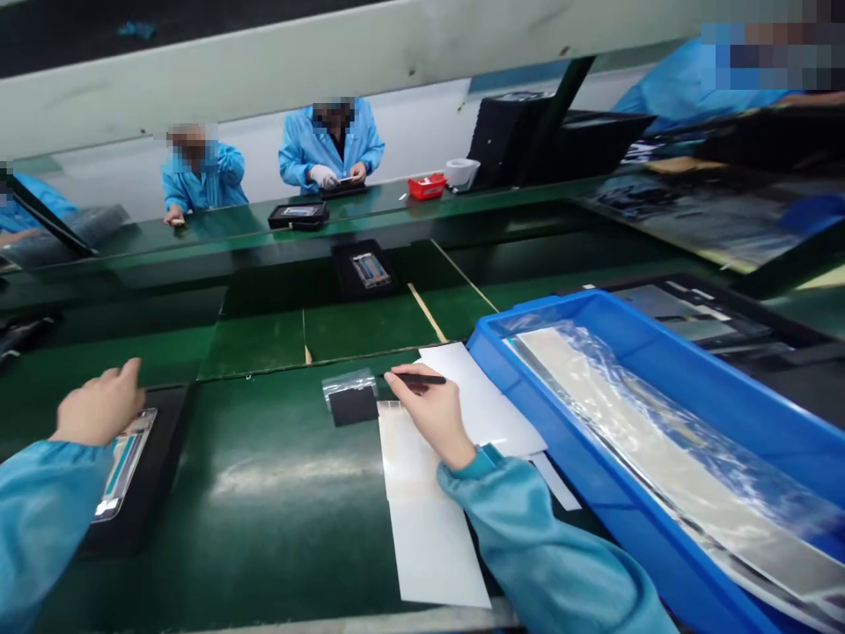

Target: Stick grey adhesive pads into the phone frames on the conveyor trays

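Green conveyor belt point(264, 493) underlies the work. Right hand point(428, 416) grips a black pen point(417, 379) in a narrow pinch, long axis pointing left, tip just beside a black pad point(353, 407) under clear film point(349, 384). Left hand point(99, 405), fingers loose, rests against a phone frame point(125, 462) in a black tray point(149, 493).

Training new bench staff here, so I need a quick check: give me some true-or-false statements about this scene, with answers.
1. The right hand holds a black pen-like tool. True.
2. The blue plastic bin holds loose pens. False: it holds a clear-wrapped pale sheet.
3. The left hand is inside the bin. False: it is over a black tray holding a phone frame.
4. White sheets lie on the green bench mat. True.
5. A red tray stands on the far bench. True.
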The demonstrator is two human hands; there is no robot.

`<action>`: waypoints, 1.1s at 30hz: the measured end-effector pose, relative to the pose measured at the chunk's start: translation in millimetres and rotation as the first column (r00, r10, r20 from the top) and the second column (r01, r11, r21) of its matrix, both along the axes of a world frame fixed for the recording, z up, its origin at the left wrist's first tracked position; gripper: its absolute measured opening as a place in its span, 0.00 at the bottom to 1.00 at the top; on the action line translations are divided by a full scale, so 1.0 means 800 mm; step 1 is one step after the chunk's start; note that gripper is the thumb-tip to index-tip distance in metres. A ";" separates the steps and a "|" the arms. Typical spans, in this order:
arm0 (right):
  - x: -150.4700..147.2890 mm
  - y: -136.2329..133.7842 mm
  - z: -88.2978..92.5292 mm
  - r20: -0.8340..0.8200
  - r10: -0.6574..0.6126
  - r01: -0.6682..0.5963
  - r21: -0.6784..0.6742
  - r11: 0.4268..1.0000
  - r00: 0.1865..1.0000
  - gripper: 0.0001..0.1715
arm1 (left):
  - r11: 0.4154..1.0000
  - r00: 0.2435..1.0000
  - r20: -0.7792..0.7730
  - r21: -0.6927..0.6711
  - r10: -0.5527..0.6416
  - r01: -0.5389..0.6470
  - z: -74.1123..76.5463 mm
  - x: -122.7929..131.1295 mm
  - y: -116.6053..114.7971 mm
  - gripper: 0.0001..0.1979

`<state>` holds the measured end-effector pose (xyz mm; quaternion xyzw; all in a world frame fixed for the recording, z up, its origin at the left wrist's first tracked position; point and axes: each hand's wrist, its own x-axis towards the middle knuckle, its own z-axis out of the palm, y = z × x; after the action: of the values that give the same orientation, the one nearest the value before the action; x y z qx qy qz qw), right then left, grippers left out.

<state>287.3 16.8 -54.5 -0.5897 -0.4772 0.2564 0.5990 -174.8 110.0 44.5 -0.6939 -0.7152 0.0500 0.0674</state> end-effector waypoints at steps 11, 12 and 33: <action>0.005 -0.001 -0.047 0.270 0.036 -0.113 0.276 0.954 0.962 0.06 | 0.925 0.904 0.243 -0.061 -0.351 0.375 -0.078 0.380 0.151 0.18; 0.005 0.000 -0.047 0.288 0.032 -0.120 0.293 0.949 0.957 0.06 | 0.922 0.898 0.260 -0.060 -0.356 0.383 -0.084 0.403 0.160 0.20; 0.008 0.005 -0.051 0.266 -0.018 -0.076 0.340 0.937 0.964 0.06 | 0.961 0.218 0.958 -0.131 0.186 -0.244 -0.084 0.313 0.205 0.19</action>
<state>294.0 21.1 -95.3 -0.4967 -0.5995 0.0957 0.6203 75.9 274.0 -23.0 -0.4715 -0.6960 -0.3918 -0.3738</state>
